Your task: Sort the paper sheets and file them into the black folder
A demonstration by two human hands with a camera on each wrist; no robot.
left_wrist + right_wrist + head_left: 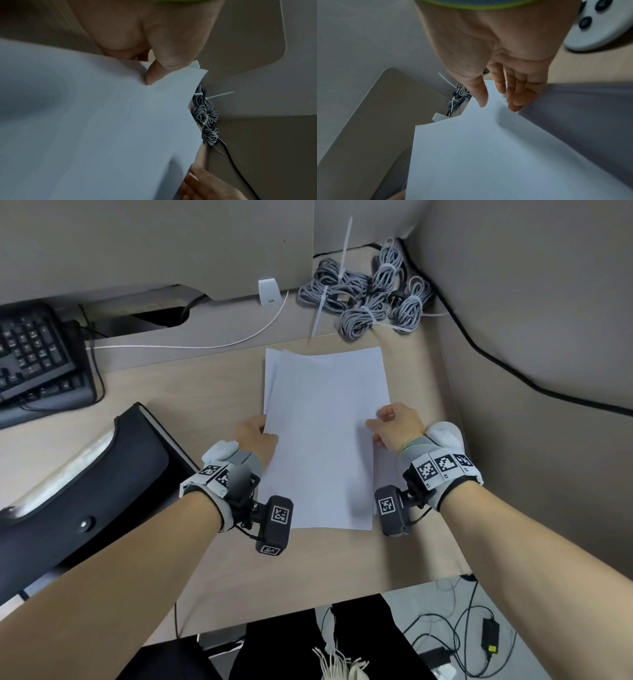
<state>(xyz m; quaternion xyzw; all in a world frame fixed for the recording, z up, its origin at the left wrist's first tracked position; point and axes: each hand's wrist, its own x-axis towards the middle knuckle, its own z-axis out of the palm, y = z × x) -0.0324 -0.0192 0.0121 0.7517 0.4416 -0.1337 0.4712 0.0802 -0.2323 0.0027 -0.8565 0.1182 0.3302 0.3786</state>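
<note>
Left hand (255, 436) pinches the left edge of the white paper sheets (325, 433), thumb on top. Right hand (397, 428) grips their right edge. Closed black folder (85, 487) lies on the desk at 9 o'clock.

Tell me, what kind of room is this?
Probably an office desk: a black keyboard at the left, bundled grey cables against the partition, and paper sheets beside a black folder.
</note>
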